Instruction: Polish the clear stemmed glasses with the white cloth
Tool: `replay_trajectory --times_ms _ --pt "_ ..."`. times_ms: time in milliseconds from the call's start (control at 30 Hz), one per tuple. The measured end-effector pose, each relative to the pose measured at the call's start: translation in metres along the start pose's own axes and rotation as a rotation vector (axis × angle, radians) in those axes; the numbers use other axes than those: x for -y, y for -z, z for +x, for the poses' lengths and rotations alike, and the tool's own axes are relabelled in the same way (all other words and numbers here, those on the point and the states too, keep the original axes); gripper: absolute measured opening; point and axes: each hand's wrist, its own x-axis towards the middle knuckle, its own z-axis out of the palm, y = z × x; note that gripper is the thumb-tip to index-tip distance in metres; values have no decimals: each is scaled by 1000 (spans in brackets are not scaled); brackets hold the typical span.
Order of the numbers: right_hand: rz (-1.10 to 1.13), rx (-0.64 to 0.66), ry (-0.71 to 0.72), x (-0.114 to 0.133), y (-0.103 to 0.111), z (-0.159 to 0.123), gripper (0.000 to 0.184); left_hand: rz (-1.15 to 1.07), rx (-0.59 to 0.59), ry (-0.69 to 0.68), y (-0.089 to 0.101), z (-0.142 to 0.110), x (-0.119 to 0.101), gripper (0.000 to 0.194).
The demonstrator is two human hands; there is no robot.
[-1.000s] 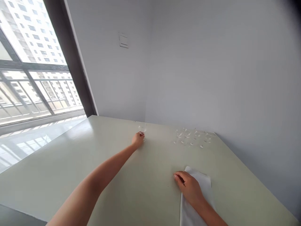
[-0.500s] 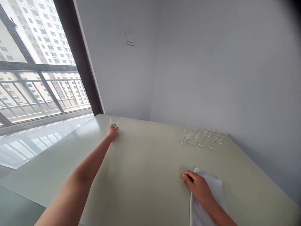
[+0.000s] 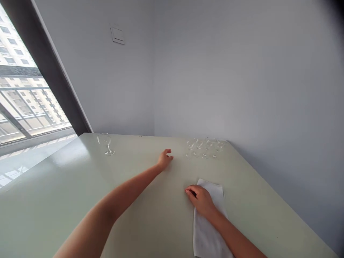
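My left hand (image 3: 166,159) reaches across the table with its thumb and fingers apart and nothing between them. To its right, a little way off, stands a group of several clear stemmed glasses (image 3: 209,144). A single clear stemmed glass (image 3: 104,139) stands upright by itself at the far left of the table, out of my hand. My right hand (image 3: 200,199) rests with its fingers curled, thumb against forefinger, and nothing shows in them. Beneath its wrist a folded white cloth (image 3: 209,236) lies flat.
The pale glossy table (image 3: 145,229) runs back to a grey wall (image 3: 204,79) and narrows into a corner on the right. A light switch (image 3: 117,35) is on the left wall. Beyond the table's left edge is a dark-framed window (image 3: 24,104).
My left hand has let go of the single glass and moved right, toward the grouped glasses. My right hand stays by the cloth. The view has turned right.
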Motion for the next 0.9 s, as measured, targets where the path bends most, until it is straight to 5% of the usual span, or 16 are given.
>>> replay_trajectory --times_ms 200,300,400,567,900 --pt "58 12 2 -1 4 0 27 -131 231 57 -87 19 -32 66" --pt "54 23 -4 -2 5 0 26 -165 277 74 -103 24 -37 57" --pt "52 39 -3 -1 7 -1 27 -174 294 78 -98 25 -36 37" --pt "29 37 19 1 9 -2 30 -166 246 59 -36 8 -16 27" --pt "-32 56 -12 -1 1 -3 31 -91 -127 86 181 -47 50 32"
